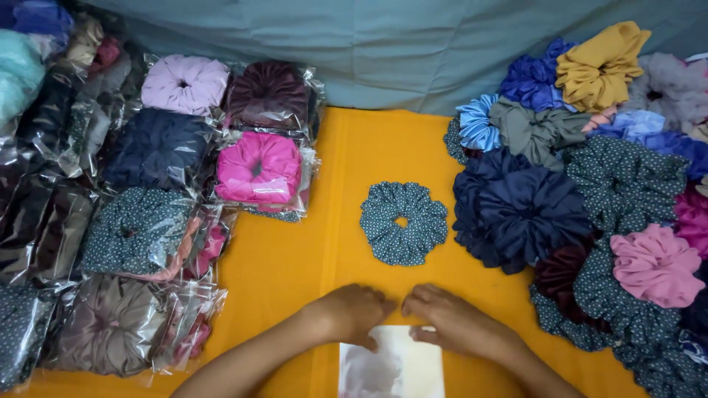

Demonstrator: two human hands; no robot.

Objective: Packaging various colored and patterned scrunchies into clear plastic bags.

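A dotted teal scrunchie (403,222) lies alone on the orange cloth (295,265), just beyond my hands. My left hand (354,313) and my right hand (453,318) rest side by side near the bottom edge. Both press on the top edge of a flat, clear plastic bag (392,365) lying on the cloth. My fingers are curled over the bag's upper rim. The lower part of the bag runs out of view.
Scrunchies packed in clear bags (147,214) are piled on the left, among them a pink one (258,168) and a lilac one (185,83). A heap of loose scrunchies (590,199) in blue, navy, mustard, pink and dotted teal fills the right. Grey-blue fabric (383,51) lies behind.
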